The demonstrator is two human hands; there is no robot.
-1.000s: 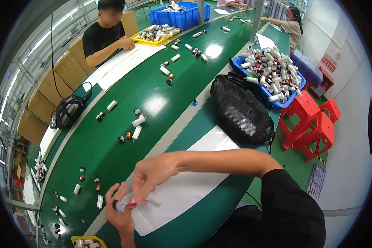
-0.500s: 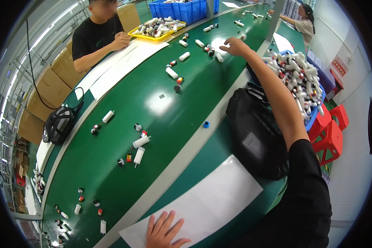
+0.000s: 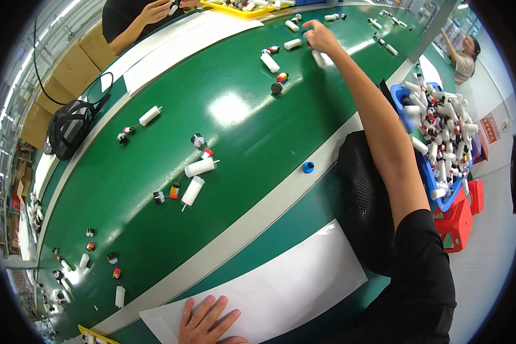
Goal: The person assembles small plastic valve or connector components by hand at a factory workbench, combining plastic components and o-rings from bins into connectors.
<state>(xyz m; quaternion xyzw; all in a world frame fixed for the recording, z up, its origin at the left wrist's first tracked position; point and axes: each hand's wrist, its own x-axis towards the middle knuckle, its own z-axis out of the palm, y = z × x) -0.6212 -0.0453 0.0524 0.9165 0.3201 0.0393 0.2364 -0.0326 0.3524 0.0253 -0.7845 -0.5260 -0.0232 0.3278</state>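
Observation:
My left hand point(image 3: 209, 322) lies flat with spread fingers on a white sheet point(image 3: 281, 286) at the near edge. My right arm stretches out over the green work surface point(image 3: 252, 155). Its hand point(image 3: 321, 38) is at the far side, index finger extended and the other fingers partly hidden, with nothing visible in it. Just below that hand lies a white cylinder point(image 3: 319, 59), partly covered by the wrist. Close by on its left are another white cylinder point(image 3: 293, 43) and a white cylinder point(image 3: 269, 62) with a small red-and-black part.
Several similar white cylinders point(image 3: 199, 167) with small motor-like parts lie scattered. A blue bin point(image 3: 461, 186) heaped with them stands right, beside a black mesh-backed chair point(image 3: 364, 200). A small blue cap point(image 3: 308, 167) sits on the pale rail. Across, a person's hands point(image 3: 157, 11) hold a white part.
The view has shifted, bringing the near parts closer. My right hand stays stretched out, its fingers more bent. My left hand remains flat on the sheet. The person across now holds a white part.

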